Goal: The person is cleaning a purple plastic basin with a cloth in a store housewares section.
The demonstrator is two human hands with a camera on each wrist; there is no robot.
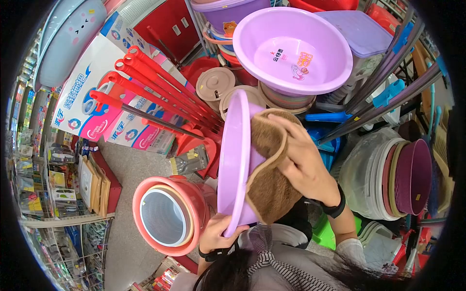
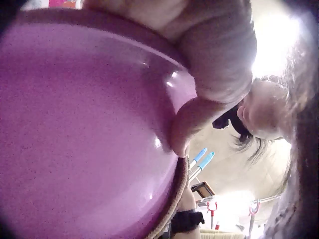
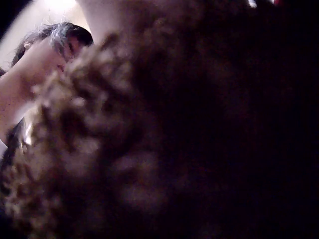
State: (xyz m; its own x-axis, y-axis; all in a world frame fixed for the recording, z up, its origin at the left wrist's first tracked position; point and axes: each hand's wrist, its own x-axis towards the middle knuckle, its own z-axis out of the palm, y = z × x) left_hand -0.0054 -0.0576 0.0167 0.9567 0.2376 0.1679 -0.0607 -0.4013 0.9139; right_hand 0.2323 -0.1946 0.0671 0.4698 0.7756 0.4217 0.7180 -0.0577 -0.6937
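Note:
A light purple plastic basin (image 1: 232,165) is held up on edge before the person, its rim toward the left. At its lower rim my left hand (image 1: 219,234) grips it; the left wrist view shows the thumb of that hand (image 2: 214,64) over the rim of the basin (image 2: 84,124). My right hand (image 1: 307,165) holds a brown fluffy cloth (image 1: 274,191) against the basin's outer side, the fingers curled over a fold. Dark, blurred pile of the cloth (image 3: 89,144) fills much of the right wrist view.
Another purple basin (image 1: 293,51) sits on stacked tubs ahead. Red-handled poles (image 1: 160,87) lean at the left before printed boxes (image 1: 80,97). Nested pink buckets (image 1: 141,213) stand on the floor (image 1: 121,169). Stacked bins (image 1: 412,177) and grey poles (image 1: 383,92) crowd the right.

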